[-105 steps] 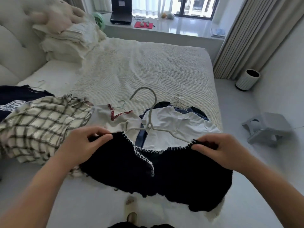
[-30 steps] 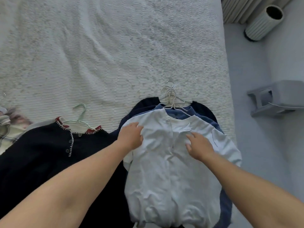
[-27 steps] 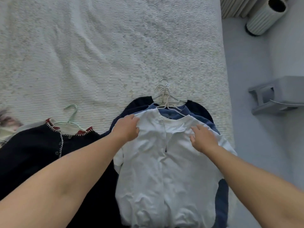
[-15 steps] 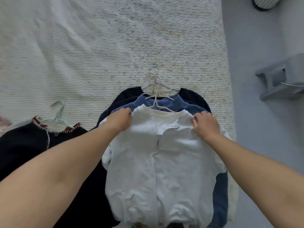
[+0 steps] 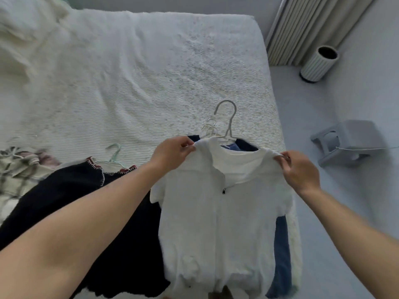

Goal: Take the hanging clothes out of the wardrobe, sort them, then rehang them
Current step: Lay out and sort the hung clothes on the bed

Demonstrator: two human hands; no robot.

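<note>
The clothes are already out of the wardrobe and lie on the bed (image 5: 151,67); sorting looks under way, rehanging not begun. The left hand (image 5: 172,153) and right hand (image 5: 300,169) each pinch a shoulder of the white top (image 5: 216,212), raised on its hanger (image 5: 228,119) above a blue shirt (image 5: 280,244). Left of the grip lies a black cardigan (image 5: 75,190). Beyond the right hand a bin (image 5: 317,63) stands, its contents hidden.

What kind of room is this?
Most likely a bedroom: a wide bed under a textured cover, clothes on hangers such as a white top, and floor-length curtains.
</note>
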